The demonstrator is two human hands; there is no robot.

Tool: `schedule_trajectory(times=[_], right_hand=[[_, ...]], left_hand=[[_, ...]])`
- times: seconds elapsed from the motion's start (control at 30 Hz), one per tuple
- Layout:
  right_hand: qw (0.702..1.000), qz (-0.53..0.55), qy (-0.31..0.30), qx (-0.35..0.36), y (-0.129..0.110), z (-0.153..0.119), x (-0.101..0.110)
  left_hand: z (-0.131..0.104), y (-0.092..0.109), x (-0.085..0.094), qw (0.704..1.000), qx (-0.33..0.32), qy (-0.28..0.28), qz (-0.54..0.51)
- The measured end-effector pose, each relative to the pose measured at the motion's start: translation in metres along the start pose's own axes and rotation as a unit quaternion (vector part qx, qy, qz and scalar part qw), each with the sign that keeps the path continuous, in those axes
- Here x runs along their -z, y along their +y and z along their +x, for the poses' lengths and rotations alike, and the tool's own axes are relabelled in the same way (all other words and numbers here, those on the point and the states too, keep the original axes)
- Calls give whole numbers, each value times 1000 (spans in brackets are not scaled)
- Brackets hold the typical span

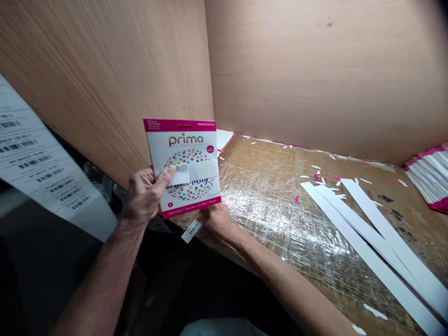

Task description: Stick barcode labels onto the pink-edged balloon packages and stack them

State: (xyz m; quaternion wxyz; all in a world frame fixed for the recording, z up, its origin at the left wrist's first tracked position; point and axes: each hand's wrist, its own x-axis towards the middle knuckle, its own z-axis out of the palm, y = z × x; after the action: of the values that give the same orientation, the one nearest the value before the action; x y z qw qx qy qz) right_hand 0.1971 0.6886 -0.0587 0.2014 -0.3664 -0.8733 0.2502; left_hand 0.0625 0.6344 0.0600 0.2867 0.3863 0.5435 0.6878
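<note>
A flat balloon packet (192, 191), white with pink bands and a dotted balloon printed on it, is raised in front of me. My left hand (143, 193) is closed on its left edge, and the thumb lies over a blank white strip (180, 174) across the packet's face. Low behind the packet is my right hand (219, 221), closed, with its fingertips partly hidden. A small white barcode label (192, 231) sticks out from that hand's fingers.
A long sheet of barcode labels (45, 158) hangs at the left. Long white paper strips (371, 247) and small scraps lie on the taped cardboard surface (266, 186). A row of pink-and-white packets (429, 177) stands at the right. Wooden panels (297, 70) rise behind and at the left.
</note>
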Motion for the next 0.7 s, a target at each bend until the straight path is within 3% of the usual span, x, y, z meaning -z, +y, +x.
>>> schedule_trajectory(times=[0.2,0.27,0.33,0.4,0.47,0.53,0.6,0.7], right_hand=[[997,7,-27,67,-12,-14,3],[995,26,-28,87,-17,-32,14],[988,126,-13,84,-21,-55,35],[949,312,25,45,-23,-76,61],[869,486,90,-13,-23,-90,87],[810,558,171,-57,-19,-94,108],[786,564,242,-81,-11,-92,121],[779,541,302,-98,5,-89,129]], left_hand=[[10,-14,-4,1000,11,-20,0],[12,-16,-8,1000,15,-24,-1],[9,-17,-13,999,25,-34,0],[1,-20,-22,998,40,-52,-1],[-11,-24,-36,995,57,-78,-6],[-24,-30,-54,992,66,-104,-6],[-34,-36,-71,989,66,-133,4],[-43,-42,-94,985,44,-158,47]])
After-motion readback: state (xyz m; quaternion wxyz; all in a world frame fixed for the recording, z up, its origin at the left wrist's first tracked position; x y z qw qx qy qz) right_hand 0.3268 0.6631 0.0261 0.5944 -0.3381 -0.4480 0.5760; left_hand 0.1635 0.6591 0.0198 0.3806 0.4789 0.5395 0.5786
